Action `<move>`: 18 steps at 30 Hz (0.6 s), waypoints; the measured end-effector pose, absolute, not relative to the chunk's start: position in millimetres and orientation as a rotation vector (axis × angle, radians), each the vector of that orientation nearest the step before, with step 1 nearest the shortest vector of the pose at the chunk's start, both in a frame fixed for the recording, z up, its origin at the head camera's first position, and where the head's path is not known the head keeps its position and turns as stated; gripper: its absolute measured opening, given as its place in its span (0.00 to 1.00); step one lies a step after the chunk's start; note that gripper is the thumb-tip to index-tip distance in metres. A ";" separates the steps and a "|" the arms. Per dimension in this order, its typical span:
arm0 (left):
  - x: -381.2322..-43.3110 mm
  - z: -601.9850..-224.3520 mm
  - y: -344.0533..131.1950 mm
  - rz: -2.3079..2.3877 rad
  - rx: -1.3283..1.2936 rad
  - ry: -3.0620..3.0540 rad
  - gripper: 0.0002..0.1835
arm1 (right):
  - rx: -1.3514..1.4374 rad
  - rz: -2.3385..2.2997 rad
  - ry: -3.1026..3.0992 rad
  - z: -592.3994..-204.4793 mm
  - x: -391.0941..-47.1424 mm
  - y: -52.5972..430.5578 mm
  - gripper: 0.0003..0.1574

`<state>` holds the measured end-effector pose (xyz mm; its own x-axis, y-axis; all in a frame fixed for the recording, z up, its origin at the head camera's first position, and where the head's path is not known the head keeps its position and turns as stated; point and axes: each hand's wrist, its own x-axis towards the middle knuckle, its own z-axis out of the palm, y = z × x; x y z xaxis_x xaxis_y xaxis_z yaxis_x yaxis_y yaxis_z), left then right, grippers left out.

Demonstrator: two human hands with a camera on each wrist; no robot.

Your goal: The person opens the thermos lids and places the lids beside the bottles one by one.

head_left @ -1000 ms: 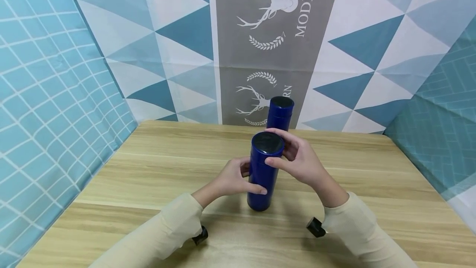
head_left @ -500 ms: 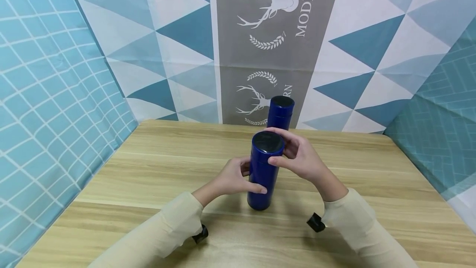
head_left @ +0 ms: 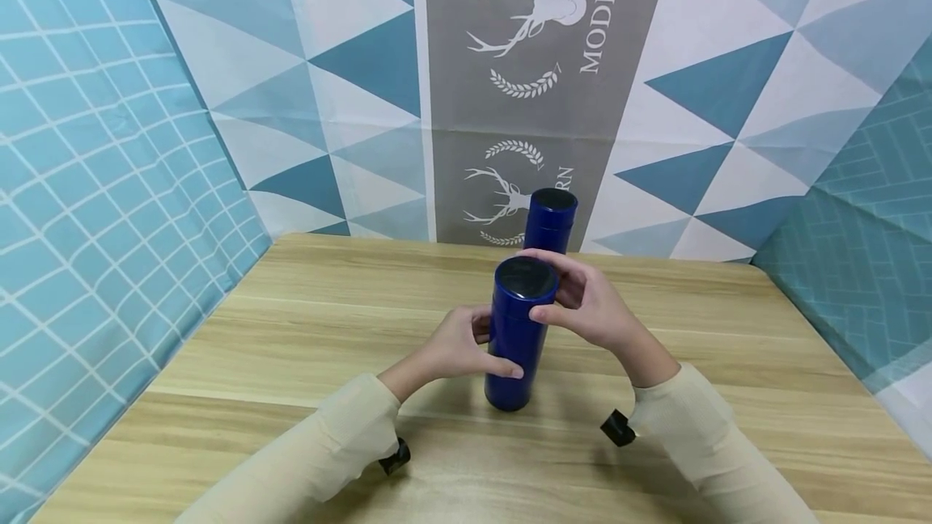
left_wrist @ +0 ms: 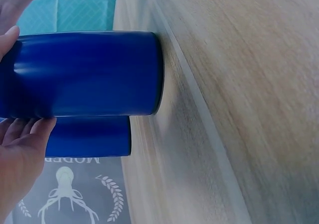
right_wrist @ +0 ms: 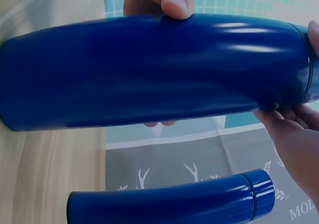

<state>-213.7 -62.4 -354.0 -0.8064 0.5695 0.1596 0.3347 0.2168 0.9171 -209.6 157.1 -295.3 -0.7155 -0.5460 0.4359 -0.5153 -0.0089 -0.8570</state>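
A dark blue thermos flask (head_left: 513,346) with a black-topped lid (head_left: 526,277) stands upright with its base down at the wooden table. My left hand (head_left: 455,346) grips the flask's body lower down, thumb across the near side and fingers round the back. Higher up, my right hand (head_left: 597,310) holds the lid end, its thumb at the front near the seam and its fingers behind. In the right wrist view the seam (right_wrist: 307,67) below the lid shows as a dark ring. Just behind stands a second, similar blue flask (head_left: 551,221), partly hidden and untouched by either hand.
The wood-grain table (head_left: 328,297) spreads out around the flasks. At its far edge hangs a patterned cloth (head_left: 364,103) with triangles and deer heads. Blue tiled sheeting (head_left: 87,184) borders the left, a teal sheet (head_left: 874,241) the right.
My right thumb has slid a little to the right across the front of the lid end. The left hand and both flasks have stayed in place.
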 end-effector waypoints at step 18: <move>-217.3 -355.7 -62.0 1.615 0.853 2.286 0.33 | -1.358 -1.808 2.051 -295.2 -225.3 163.5 0.40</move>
